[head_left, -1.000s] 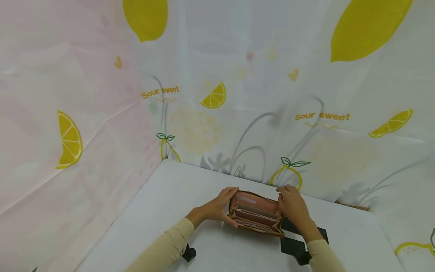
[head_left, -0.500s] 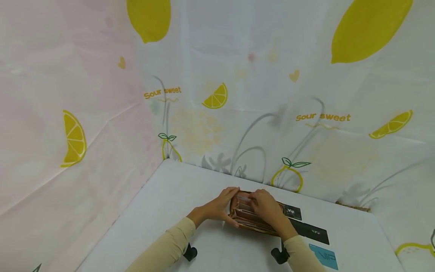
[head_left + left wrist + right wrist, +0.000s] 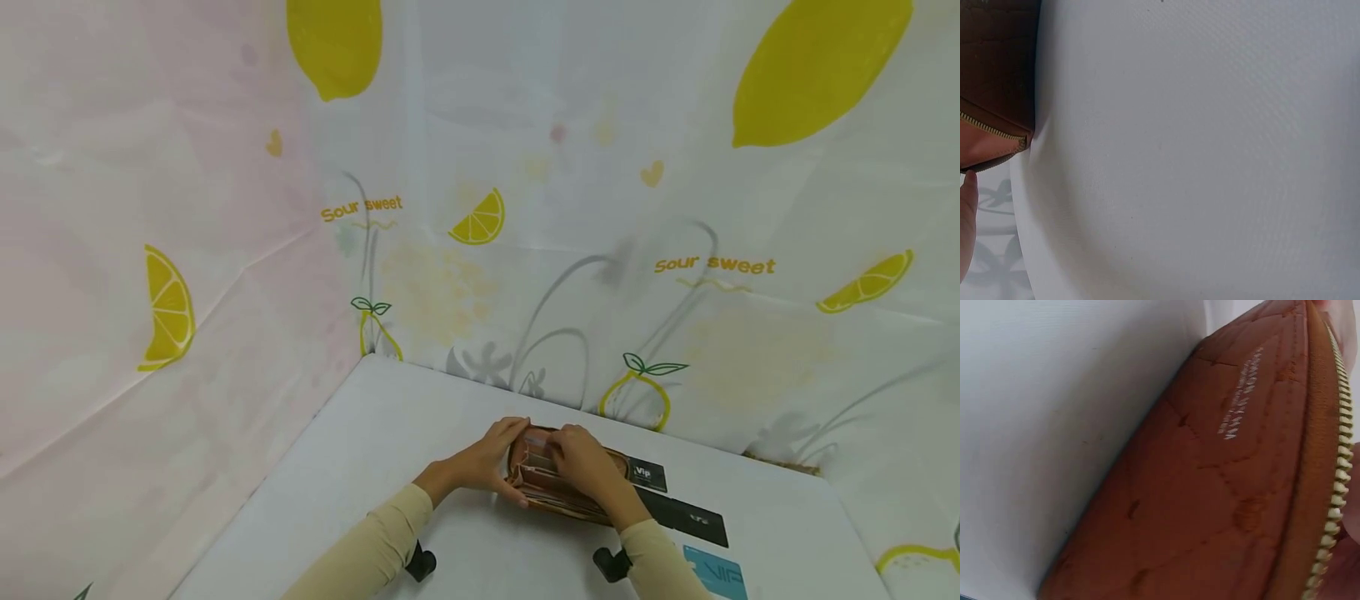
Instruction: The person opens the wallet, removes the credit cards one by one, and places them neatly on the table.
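A brown zip-around wallet (image 3: 562, 507) stands unzipped on the white table, its pink inner pockets facing up. My left hand (image 3: 486, 461) grips its left end, thumb at the front and fingers at the back. Reaching into the pockets, my right hand (image 3: 587, 463) has curled fingers near the back panel; I cannot tell if they pinch anything. In the left wrist view, a finger (image 3: 967, 215) touches the zipper edge of the wallet (image 3: 997, 69). The right wrist view shows the wallet's quilted outer face (image 3: 1210, 487) with stamped lettering and a gold zipper (image 3: 1337, 494).
To the wallet's right lie a black Vip card (image 3: 647, 473), a longer black card-like piece (image 3: 697, 522) and a blue VIP card (image 3: 715, 572). Black wrist devices (image 3: 422, 564) show under both forearms. Lemon-print sheets (image 3: 480, 333) back the white table (image 3: 420, 400).
My right hand has moved left from the wallet's right end into its pockets, uncovering the cards on the right. The left hand keeps its grip.
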`<state>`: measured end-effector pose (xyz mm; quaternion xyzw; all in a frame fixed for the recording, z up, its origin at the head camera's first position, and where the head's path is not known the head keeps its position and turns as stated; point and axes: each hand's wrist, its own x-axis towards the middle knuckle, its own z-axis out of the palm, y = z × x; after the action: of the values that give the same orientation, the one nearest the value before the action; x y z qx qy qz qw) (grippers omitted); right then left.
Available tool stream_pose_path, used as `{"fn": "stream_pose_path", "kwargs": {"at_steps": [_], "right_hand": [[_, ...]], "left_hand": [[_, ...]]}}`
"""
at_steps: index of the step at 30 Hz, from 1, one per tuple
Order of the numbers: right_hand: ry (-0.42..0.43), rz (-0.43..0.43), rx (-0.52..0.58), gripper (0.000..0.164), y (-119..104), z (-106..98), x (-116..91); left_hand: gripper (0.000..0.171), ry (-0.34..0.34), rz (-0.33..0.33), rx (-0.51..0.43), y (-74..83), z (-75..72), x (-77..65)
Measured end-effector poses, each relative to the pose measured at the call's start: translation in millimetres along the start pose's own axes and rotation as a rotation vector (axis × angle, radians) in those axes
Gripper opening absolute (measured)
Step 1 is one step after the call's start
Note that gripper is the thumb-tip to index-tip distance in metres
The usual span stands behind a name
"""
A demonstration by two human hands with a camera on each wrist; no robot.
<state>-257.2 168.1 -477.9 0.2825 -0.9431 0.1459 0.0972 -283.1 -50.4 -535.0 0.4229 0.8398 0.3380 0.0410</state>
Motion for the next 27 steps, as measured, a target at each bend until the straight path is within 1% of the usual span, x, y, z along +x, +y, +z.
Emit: {"fn": "stream_pose_path", "kwargs": {"at_steps": [4, 7, 11, 13, 17, 20, 24, 27], "right_hand": [[-0.043, 0.005, -0.010, 0.012, -2, 0, 6], [-0.072, 0.031, -0.024, 0.012, -4, 0, 13], [-0.092, 0.046, -0.050, 0.014, -5, 1, 19], [-0.089, 0.042, -0.056, 0.013, -4, 2, 21], [-0.061, 0.039, -0.051, 0.013, 0, 5, 22], [-0.057, 0.040, -0.046, 0.011, 3, 7, 23], [-0.095, 0.047, -0.016, 0.007, 3, 6, 22], [-0.134, 0.054, 0.016, 0.010, 2, 5, 21]], "left_hand": [[0.125, -0.003, -0.005, -0.002, 1.6, -0.7, -0.4], [0.126, -0.009, -0.012, -0.013, 3.1, -1.9, 0.0], [0.126, -0.013, -0.014, -0.010, 2.9, -1.9, 0.5], [0.127, -0.016, -0.011, -0.003, 2.0, -1.3, 0.8], [0.126, -0.012, 0.005, -0.003, 0.1, -1.0, 1.1], [0.126, -0.009, 0.011, -0.011, -0.7, -1.4, 1.1], [0.126, -0.011, 0.007, -0.015, 0.1, -2.2, 0.7], [0.126, -0.014, 0.003, -0.012, 1.7, -2.8, 0.0]]}}
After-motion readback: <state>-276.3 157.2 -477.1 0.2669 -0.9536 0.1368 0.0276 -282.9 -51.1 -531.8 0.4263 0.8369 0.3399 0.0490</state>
